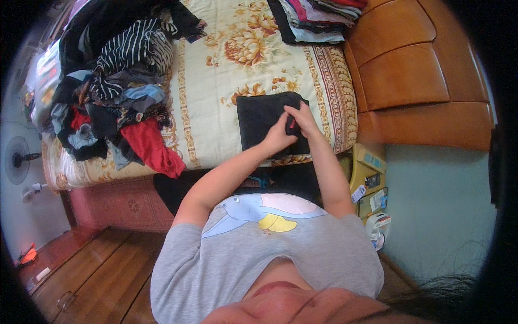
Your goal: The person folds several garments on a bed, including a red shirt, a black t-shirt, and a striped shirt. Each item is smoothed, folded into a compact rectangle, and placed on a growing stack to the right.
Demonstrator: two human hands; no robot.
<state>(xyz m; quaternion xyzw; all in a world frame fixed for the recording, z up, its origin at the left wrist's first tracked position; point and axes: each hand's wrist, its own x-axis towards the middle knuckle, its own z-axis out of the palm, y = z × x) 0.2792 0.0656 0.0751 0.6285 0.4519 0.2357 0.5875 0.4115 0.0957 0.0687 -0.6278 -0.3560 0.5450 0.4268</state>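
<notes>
A folded black garment [259, 115] lies flat on the flowered bedspread [210, 121] in front of me. My left hand [280, 137] is at its near right part, its fingers curled around a small dark bundle of cloth [290, 124] with a red mark. Close beside it, my right hand [303, 120] holds the same bundle from the other side, fingertips near those of the left. Whether the bundle is part of the black garment or a separate piece, I cannot tell.
Loose clothes, with a striped garment [129, 46] and a red one [151, 146], are heaped at the left. Folded clothes [315, 20] are stacked at the far right, near the brown padded headboard [404, 73]. A bedside stand [366, 162] holds remote controls. A fan [18, 160] stands far left.
</notes>
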